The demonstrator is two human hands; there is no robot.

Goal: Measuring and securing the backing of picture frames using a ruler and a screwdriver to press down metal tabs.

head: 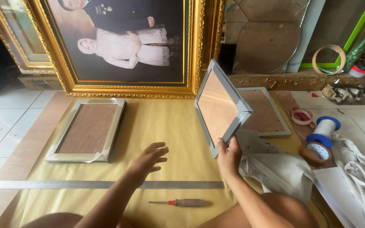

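Above the right hand (229, 155) stands a small silver picture frame (220, 105), tilted, with its lower corner pinched between the fingers and the thumb. To the left of it, the left hand (148, 160) hovers open, fingers apart, over the yellow paper sheet (165, 126). Near the wrists lie a metal ruler (64, 184) and a screwdriver (182, 202).
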